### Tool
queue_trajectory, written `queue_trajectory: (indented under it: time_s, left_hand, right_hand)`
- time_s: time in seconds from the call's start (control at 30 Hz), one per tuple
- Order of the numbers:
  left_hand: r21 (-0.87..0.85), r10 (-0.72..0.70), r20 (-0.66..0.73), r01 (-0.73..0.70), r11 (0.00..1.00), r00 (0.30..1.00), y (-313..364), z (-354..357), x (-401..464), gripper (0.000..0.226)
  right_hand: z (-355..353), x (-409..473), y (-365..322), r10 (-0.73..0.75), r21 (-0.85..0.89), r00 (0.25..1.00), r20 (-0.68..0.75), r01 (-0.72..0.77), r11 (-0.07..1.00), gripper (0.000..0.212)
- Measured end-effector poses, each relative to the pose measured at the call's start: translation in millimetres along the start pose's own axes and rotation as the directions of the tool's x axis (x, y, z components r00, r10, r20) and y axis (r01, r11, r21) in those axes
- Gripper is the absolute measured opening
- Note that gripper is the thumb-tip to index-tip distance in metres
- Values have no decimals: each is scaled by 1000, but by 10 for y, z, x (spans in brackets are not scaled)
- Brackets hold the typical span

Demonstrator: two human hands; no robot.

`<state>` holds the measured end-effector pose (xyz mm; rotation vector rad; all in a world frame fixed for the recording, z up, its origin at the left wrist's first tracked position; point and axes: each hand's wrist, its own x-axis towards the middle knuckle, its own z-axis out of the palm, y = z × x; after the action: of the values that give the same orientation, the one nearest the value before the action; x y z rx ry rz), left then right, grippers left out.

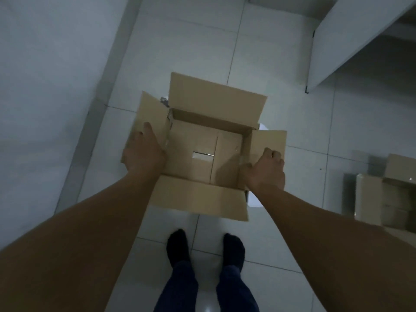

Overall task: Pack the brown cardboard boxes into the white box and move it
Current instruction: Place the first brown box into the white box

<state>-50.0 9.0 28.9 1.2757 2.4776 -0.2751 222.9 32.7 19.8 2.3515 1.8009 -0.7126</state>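
Note:
An open box with four brown flaps spread out is in front of me above the tiled floor. White outer faces show at its right corners, so it looks like the white box. Inside, flat brown cardboard with a seam and a strip of tape fills the bottom; I cannot tell if these are packed boxes or the bottom flaps. My left hand grips the left flap and side. My right hand is closed on the right flap and wall.
More brown cardboard boxes lie on the floor at the right edge. A white panel or table stands at the upper right. A wall runs along the left. My feet in black socks are just behind the box.

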Motion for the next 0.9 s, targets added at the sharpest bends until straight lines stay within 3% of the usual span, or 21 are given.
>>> queue_trajectory:
  time_s: [0.17,0.37,0.53,0.77,0.9]
  left_hand:
    - [-16,88,22,-87,996,996,-72,150,60,49]
    - [-30,191,15,-191,981,981,-54,233,131,46]
    - [-234,326,100,-296,926,940,186,336,-10,44]
    - [-248,429,128,-390,887,894,985,462,-486,43]
    - [-132,490,111,-476,869,864,1549,544,-847,38]
  right_hand:
    - [157,-100,-178,13,16,1000,20,-13,1000,53]
    - [134,-141,-304,8,59,999,36,-10,998,55]
    - [12,-142,-190,0,52,998,56,-3,999,53]
    - [-265,-71,504,-62,22,998,23,62,998,48]
    - [-521,6,1181,-60,28,998,30,59,998,50]
